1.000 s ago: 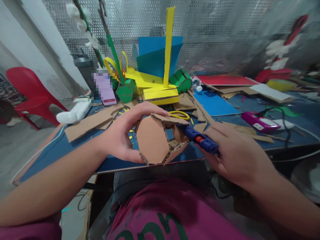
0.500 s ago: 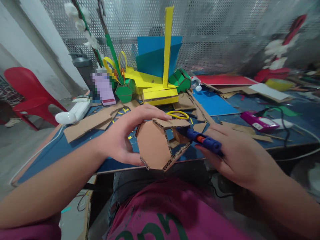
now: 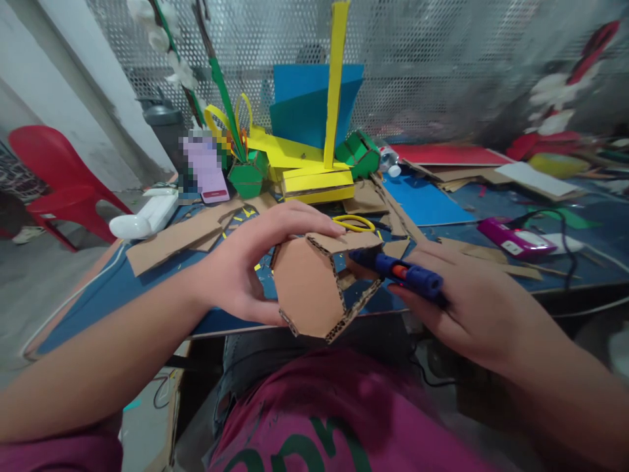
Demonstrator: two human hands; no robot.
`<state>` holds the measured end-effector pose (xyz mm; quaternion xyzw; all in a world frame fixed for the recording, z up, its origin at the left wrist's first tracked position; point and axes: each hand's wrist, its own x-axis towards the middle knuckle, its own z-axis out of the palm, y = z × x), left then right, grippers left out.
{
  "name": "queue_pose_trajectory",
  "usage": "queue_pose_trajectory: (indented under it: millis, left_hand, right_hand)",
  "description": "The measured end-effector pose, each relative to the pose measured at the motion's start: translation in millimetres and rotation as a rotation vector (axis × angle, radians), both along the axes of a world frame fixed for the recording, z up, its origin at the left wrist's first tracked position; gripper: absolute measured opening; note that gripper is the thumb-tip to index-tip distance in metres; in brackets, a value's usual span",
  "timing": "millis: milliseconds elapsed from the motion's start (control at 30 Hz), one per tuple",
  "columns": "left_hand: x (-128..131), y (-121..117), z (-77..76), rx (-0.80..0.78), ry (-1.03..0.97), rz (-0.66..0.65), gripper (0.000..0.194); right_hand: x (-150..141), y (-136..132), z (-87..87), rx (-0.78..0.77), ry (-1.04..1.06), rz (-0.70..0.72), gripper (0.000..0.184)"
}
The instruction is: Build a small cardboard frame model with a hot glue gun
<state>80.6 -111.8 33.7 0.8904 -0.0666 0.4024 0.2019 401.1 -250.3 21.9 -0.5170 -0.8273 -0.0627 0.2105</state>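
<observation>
My left hand (image 3: pixel 255 262) is wrapped round the left side of a six-sided cardboard box (image 3: pixel 309 288), thumb below and fingers on top. A flat face of the box points toward me, and its right side is open between strips of corrugated card. In my right hand (image 3: pixel 457 301) is a dark blue glue gun (image 3: pixel 407 275) with an orange part showing in its body. Its tip reaches into the open side of the box, just under the upper strip; whether it touches the card I cannot tell.
Cardboard scraps (image 3: pixel 181 239) and a yellow-handled tool (image 3: pixel 354 223) lie on the blue table (image 3: pixel 226 321). Behind stand a yellow cardboard model (image 3: pixel 319 183), a green pot (image 3: pixel 246 177) and a phone (image 3: pixel 209 170). A purple device (image 3: pixel 515 237) with a cable lies right; a red chair (image 3: pixel 59 177) stands left.
The box and the glue gun have shifted slightly right in view, along with the scene behind. Both grips are the same, and the gun's tip stays inside the box's open side.
</observation>
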Motion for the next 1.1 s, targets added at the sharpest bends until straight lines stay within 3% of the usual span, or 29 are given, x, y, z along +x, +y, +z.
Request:
queue_pose_trajectory:
  millis: [300,467,767,1100]
  left_hand:
    - [2.0,-2.3,4.5,-0.057,0.018,-0.011,0.101]
    - [0.2,-0.5,5.7,-0.027,0.061,-0.019,0.106]
    - [0.0,0.3,4.1,0.002,0.068,-0.023,0.111]
    - [-0.6,4.3,-3.5,-0.123,0.027,-0.001,0.107]
  right_hand:
    - [2.8,-5.8,-2.2,0.011,-0.070,-0.017,0.002]
    - [5.8,-7.9,-1.0,-0.018,-0.040,0.001,0.011]
    - [3.6,-3.1,2.1,-0.018,-0.045,-0.009,0.005]
    - [7.0,-8.9,-7.0,0.178,-0.150,-0.068,0.018]
